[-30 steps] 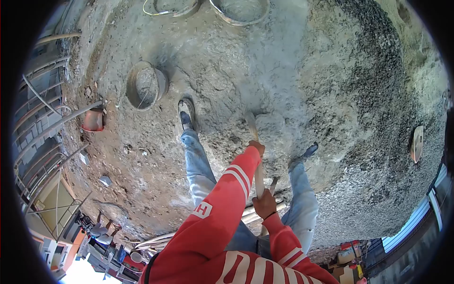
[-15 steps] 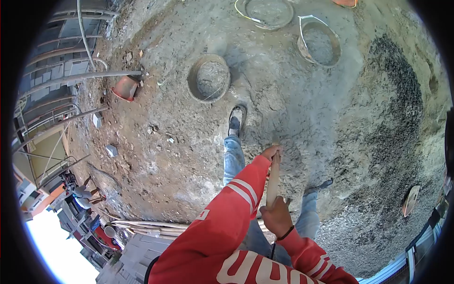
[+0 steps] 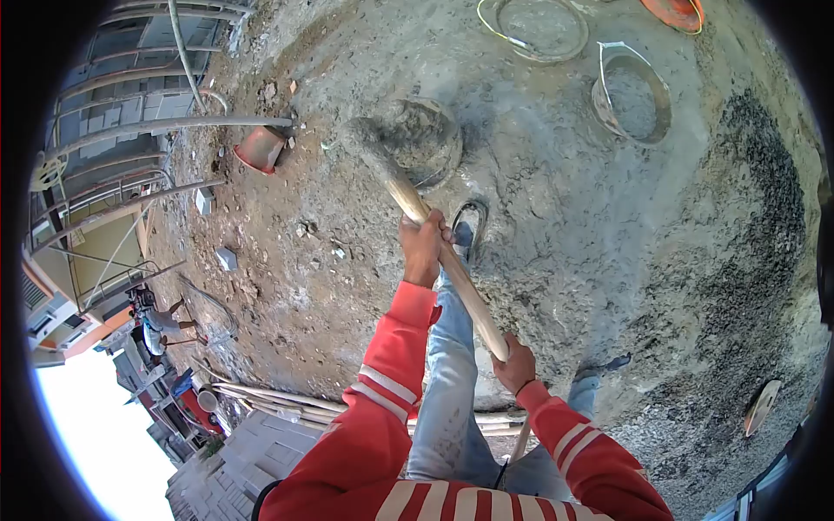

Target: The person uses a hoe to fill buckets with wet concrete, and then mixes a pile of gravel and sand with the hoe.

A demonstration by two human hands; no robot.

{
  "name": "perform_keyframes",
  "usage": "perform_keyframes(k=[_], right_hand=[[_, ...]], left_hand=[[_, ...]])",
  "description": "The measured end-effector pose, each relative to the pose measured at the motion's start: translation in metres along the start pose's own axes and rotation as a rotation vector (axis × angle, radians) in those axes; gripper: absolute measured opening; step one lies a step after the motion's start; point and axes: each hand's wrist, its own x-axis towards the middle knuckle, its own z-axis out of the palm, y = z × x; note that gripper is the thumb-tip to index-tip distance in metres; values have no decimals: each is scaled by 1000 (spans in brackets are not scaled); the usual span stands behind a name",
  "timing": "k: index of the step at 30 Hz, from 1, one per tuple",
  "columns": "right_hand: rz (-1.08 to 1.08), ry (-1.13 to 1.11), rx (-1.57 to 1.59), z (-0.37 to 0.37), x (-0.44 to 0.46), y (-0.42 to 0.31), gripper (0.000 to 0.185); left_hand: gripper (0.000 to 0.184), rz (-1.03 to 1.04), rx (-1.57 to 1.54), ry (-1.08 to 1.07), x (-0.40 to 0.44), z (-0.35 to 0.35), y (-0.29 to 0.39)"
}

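My left hand (image 3: 421, 249) is wrapped around the middle of a hoe's wooden handle (image 3: 469, 300), and my right hand (image 3: 515, 365) grips its lower end near my legs. The handle slants up and left to a hoe head (image 3: 417, 126) caked in wet grey mortar. That head lies over a round bucket (image 3: 453, 161) and hides much of its inside; whether it touches the rim I cannot tell. One shoe (image 3: 470, 224) of mine stands just below this bucket.
Two mortar-filled buckets, one round (image 3: 543, 30) and one with a raised handle (image 3: 665, 113), stand at upper right. Dark gravel (image 3: 751, 217) lies at right. An orange bucket (image 3: 261, 149) sits tipped beside scaffold poles (image 3: 165, 124). Another person (image 3: 162, 321) is far left.
The hoe has swung up and left, from between my feet to over the bucket. My left hand moved left and up with it; my right hand shifted slightly up. The view shifted slightly.
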Motion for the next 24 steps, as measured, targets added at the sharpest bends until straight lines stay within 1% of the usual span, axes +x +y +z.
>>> perform_keyframes(k=[1,2,3,5,6,7,9,10,11,12,13,14,15,17,19,20,21,22,24], right_hand=[[30,-34,-40,9,32,12,31],[43,-9,-31,15,55,17,23],[33,4,-26,17,71,22,23],[22,88,3,31,78,27,23],[-36,112,63,33,75,31,29],[-26,101,66,30,63,30,29],[-221,179,190,15,46,26,33],[-255,182,167,7,32,26,34],[-226,182,170,2,20,27,34],[-154,138,169,-4,7,29,35],[-81,92,166,-6,-11,34,35],[-32,89,185,-7,-26,40,35],[107,61,207,-2,-67,57,36],[320,-56,135,3,-119,77,35],[542,-73,74,21,-177,100,37],[664,-140,38,27,-203,112,35],[781,-203,5,31,-214,125,34],[793,-197,13,30,-215,138,34],[847,-214,38,31,-236,150,32]], left_hand=[[12,41,7,48,14,0,-13],[12,39,13,142,22,6,-13],[12,53,12,133,29,11,-9],[11,103,-3,150,32,8,-6],[12,120,-37,152,19,16,5],[12,111,-28,161,9,18,6],[12,143,4,47,-1,29,7],[13,130,25,20,-4,34,-2],[13,105,38,13,-9,41,-16],[14,180,78,-36,-17,49,-35],[15,254,115,-87,-24,55,-55],[17,238,217,-123,-16,50,-93],[17,187,228,-143,-36,47,-149],[19,-53,477,-49,-73,32,-234],[31,-269,561,-63,-110,-20,-358],[30,-353,670,-55,-136,-41,-402],[29,-428,779,-48,-150,-47,-431],[29,-432,787,-60,-154,-41,-445],[26,-548,663,14,-177,-52,-461]])
